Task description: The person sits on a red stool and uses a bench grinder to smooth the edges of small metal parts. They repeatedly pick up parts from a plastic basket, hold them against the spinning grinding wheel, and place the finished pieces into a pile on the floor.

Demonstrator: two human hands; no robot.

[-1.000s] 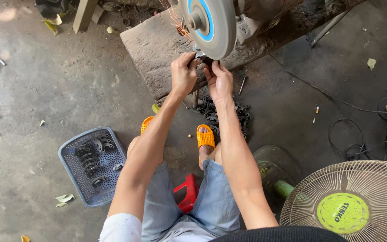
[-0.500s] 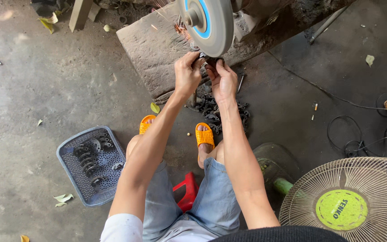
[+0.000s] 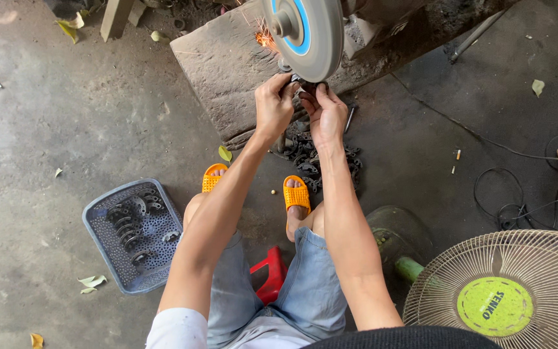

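Hands, left (image 3: 274, 103) and right (image 3: 326, 115), grip closed, press dark metal piece (image 3: 303, 83) against round grey grinding wheel (image 3: 308, 32).

Passage ahead is blocked by the grinding wheel (image 3: 309, 33) and stone block (image 3: 227, 71). Floor is obstructed by piled metal parts (image 3: 321, 158), basket (image 3: 98, 249) and fan (image 3: 505, 294); open concrete (image 3: 53, 129) is left beyond.

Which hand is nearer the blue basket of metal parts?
Left. The left hand is up at the grinding wheel, on the side of the basket; the right hand is beside it, farther away.
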